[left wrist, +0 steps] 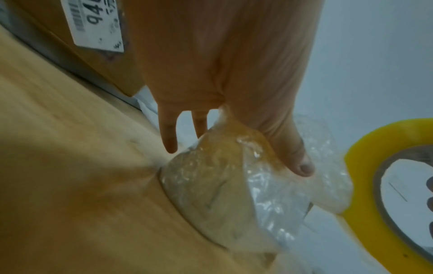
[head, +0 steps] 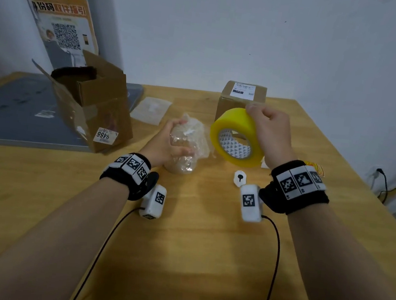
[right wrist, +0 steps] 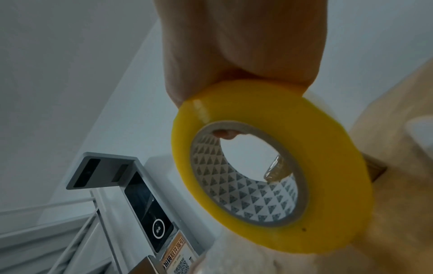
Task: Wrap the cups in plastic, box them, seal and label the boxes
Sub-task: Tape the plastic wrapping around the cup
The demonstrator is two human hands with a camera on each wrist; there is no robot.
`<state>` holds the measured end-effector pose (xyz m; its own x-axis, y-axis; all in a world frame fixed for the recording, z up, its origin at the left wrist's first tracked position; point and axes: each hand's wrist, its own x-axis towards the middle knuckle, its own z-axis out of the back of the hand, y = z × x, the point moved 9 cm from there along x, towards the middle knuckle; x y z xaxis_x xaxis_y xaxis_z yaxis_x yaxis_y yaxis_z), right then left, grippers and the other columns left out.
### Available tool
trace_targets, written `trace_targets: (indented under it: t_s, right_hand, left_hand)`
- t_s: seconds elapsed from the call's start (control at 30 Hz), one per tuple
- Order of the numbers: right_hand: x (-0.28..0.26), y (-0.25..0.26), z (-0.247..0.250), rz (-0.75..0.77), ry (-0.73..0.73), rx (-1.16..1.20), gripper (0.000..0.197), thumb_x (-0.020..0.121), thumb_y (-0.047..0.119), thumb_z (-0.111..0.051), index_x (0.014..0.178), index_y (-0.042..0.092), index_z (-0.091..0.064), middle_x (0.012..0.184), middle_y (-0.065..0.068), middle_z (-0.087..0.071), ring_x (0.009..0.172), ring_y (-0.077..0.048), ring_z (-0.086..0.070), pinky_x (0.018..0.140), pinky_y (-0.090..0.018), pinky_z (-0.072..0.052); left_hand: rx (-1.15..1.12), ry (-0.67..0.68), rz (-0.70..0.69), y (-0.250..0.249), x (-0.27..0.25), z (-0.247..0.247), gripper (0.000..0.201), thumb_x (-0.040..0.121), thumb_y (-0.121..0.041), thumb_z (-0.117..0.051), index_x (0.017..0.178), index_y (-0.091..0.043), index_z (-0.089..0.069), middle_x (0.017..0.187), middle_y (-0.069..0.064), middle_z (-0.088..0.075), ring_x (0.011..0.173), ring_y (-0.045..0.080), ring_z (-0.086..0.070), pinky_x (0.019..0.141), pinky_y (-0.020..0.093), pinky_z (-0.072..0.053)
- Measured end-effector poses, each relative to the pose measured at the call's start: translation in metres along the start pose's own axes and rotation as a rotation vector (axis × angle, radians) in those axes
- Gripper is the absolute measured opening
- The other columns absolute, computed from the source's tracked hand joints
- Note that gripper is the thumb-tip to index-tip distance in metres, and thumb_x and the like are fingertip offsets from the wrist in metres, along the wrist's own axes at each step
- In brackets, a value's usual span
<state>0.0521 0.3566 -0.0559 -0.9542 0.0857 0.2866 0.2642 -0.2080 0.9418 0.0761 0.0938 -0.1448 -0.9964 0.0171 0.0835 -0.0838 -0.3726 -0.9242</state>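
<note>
A cup wrapped in clear bubble plastic (head: 184, 148) (left wrist: 225, 187) lies on the wooden table (head: 180, 247), and my left hand (head: 168, 141) (left wrist: 222, 83) grips it from the left with thumb and fingers curled round it. My right hand (head: 269, 131) (right wrist: 243, 46) holds a yellow roll of tape (head: 237, 137) (right wrist: 269, 176) (left wrist: 398, 185) up in the air just right of the cup, pinching its top edge. A loose tape end sticks out inside the core. A sealed, labelled small box (head: 242, 98) stands behind the roll.
An open brown carton (head: 93, 102) with a "9466" sticker stands at the left on a grey mat (head: 17, 112). A flat bubble bag (head: 150, 109) lies behind the cup. A small white device (head: 239, 178) rests near my right wrist. The table's right edge runs close by.
</note>
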Motion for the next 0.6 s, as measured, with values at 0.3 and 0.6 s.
trace_targets:
  t_s: [0.3,0.6]
  right_hand:
    - [0.025,-0.029,-0.035,-0.021,0.127,0.108,0.015,0.096,0.033,-0.071,0.088,0.021,-0.078,0.093,0.02,-0.076,0.091,-0.001,-0.069,0.079,-0.023,-0.053]
    - [0.025,-0.021,-0.044,0.091,0.129,0.031,0.015,0.097,0.027,-0.071,0.092,0.013,-0.077,0.084,0.016,-0.073,0.073,0.012,-0.063,0.066,-0.009,-0.048]
  left_hand:
    - [0.159,-0.127,0.087,0.008,0.057,0.021,0.116,0.061,-0.047,-0.093,0.153,-0.033,-0.024,0.155,0.003,-0.039,0.141,0.028,-0.04,0.118,0.053,-0.036]
    - [0.293,-0.204,0.073,-0.017,0.031,0.047,0.117,0.07,-0.035,-0.094,0.158,-0.038,-0.016,0.163,0.004,-0.02,0.149,0.027,-0.024,0.121,0.052,-0.028]
